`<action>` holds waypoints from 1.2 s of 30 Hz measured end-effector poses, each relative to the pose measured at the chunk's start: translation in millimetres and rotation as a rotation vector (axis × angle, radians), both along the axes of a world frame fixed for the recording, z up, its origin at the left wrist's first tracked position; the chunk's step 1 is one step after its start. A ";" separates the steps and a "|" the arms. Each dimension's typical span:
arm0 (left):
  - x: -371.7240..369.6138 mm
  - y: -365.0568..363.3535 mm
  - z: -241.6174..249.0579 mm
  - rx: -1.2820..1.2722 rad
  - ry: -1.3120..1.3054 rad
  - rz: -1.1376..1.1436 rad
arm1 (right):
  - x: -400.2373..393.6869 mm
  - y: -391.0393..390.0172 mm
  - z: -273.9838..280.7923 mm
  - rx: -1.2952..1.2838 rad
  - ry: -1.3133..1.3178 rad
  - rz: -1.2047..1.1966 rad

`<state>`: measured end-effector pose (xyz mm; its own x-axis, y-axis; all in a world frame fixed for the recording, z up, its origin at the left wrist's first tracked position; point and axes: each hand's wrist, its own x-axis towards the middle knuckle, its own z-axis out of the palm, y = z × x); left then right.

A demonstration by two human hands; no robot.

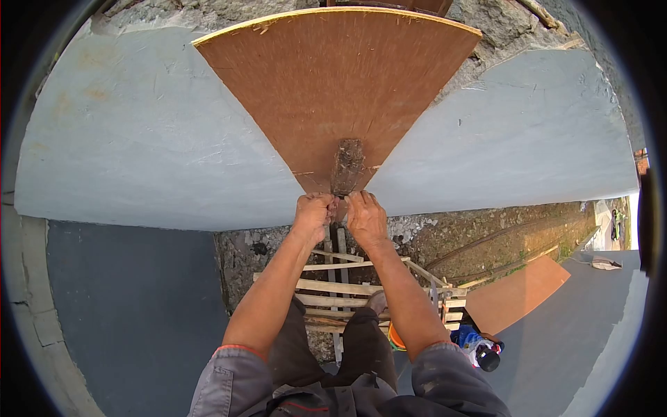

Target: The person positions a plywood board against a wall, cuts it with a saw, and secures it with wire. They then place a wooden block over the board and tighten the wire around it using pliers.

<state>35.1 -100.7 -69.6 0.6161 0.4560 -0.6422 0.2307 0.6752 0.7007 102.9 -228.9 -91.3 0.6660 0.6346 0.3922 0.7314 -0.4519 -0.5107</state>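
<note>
A brown plywood board (333,76) lies on a pale grey surface, wide at its far curved edge and narrowing toward me. On its near end sits a dark, rough wooden block (348,163). Just below the block, at the board's near edge, my left hand (314,214) is closed with its fingers curled in. Close beside it, my right hand (367,217) has bent fingers pressed together at the same edge. Between my fingertips the view is too small and covered to tell what they hold.
Wooden slats (340,286) form a platform under my feet. To the right are an orange bucket (397,338), another brown board (517,295) and a blue item with a black-topped container (488,359). Broken concrete (500,28) borders the far side; a dark grey panel (132,313) stands left.
</note>
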 end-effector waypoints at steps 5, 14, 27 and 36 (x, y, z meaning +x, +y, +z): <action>-0.4 -16.2 12.6 0.011 -0.020 0.090 | 0.1 2.4 -13.7 0.102 0.006 -0.015; 17.3 -48.6 9.8 0.661 0.076 0.047 | -32.1 24.2 -32.2 0.525 0.387 -0.207; 18.8 -57.1 59.1 1.439 0.318 -0.623 | -28.0 23.8 -59.4 0.362 0.236 -0.137; 9.9 -21.3 124.9 1.795 -0.118 -0.246 | -39.3 60.8 -37.2 1.001 0.927 -0.490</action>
